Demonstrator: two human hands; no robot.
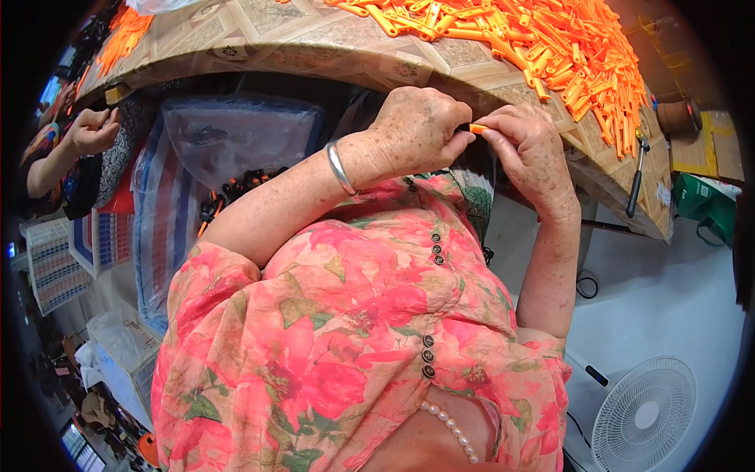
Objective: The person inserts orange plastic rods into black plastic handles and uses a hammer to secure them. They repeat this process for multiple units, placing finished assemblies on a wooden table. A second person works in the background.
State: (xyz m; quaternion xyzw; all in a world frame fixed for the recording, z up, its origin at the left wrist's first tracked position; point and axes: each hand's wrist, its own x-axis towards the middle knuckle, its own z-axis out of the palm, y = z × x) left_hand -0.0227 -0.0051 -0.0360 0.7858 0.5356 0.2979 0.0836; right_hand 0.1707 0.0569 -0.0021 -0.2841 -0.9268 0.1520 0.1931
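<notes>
My left hand (418,130), with a silver bangle at the wrist, is closed in a pinch on the dark end of a small orange-and-black plastic piece (477,128). The fingertips of my right hand (533,149) pinch its orange end. Most of the piece is hidden by my fingers, so its exact kind cannot be made out. Both hands are held just off the near edge of the table (314,51). Beyond them lies a large heap of long orange plastic parts (550,55) with small holes.
A black-handled tool (635,185) lies at the table's right end, near a brown spool (678,118). At left, a striped bag (177,228) holds black-and-orange pieces (236,193). Another person's hand (93,130) is further left. A white fan (646,413) stands lower right.
</notes>
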